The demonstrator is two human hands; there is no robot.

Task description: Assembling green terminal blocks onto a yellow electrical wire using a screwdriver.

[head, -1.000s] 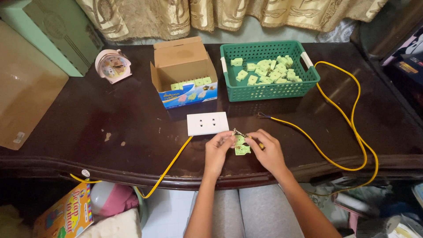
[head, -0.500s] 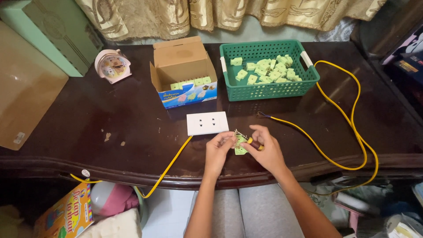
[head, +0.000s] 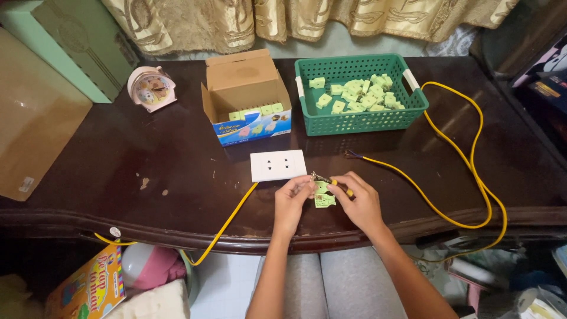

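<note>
Left hand (head: 293, 201) & right hand (head: 361, 204) both still gripping green part (head: 323, 198); screwdriver (head: 336, 184) in right shifted slightly vs. 0.5 s ago.

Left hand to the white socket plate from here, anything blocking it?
Probably yes: the left hand sits just below the white socket plate with bare table between, though its fingers are pinching the small green part.
</note>
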